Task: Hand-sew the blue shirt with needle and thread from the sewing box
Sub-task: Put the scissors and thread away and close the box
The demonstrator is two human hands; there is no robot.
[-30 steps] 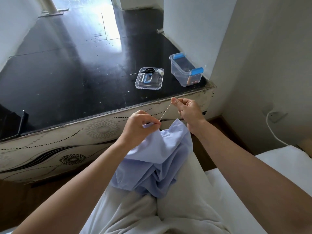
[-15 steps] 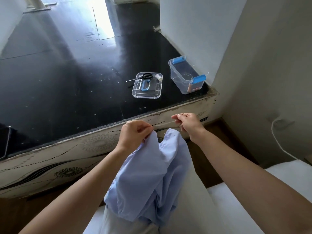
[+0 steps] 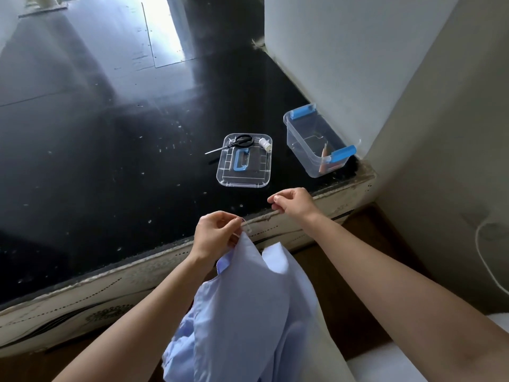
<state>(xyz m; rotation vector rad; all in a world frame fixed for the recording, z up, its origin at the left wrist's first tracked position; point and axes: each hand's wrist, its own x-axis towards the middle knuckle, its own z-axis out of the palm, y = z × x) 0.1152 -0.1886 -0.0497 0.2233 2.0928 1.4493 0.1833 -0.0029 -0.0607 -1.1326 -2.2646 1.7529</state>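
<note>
my left hand [image 3: 217,234] pinches the top edge of the shirt [image 3: 248,299], held up just in front of the table [image 3: 110,161] edge, with a short bit of thread [image 3: 246,226] showing at my fingertips. my right hand [image 3: 293,204] sits at 2 o'clock from it, near but apart, thumb and forefinger pinched tight. i take it they grip the thread or the needle, but that is too fine to make out.

what could go wrong: if i pull too far toward 2 o'clock, the thread may slip out of the needle or pucker the cloth, and any slack could loop and knot. my left pinch holds only 1 small fold, so a sharp tug could drag it free.

the shirt hangs from my pinch toward 6 o'clock, its long axis running 12 to 6, the pinched edge at the 12 end and the rest falling in folds below. the scissors [image 3: 234,143] and spool [image 3: 265,143] lie on the lid [image 3: 245,175] at 12 o'clock, the box [image 3: 303,150] at 1.
</note>
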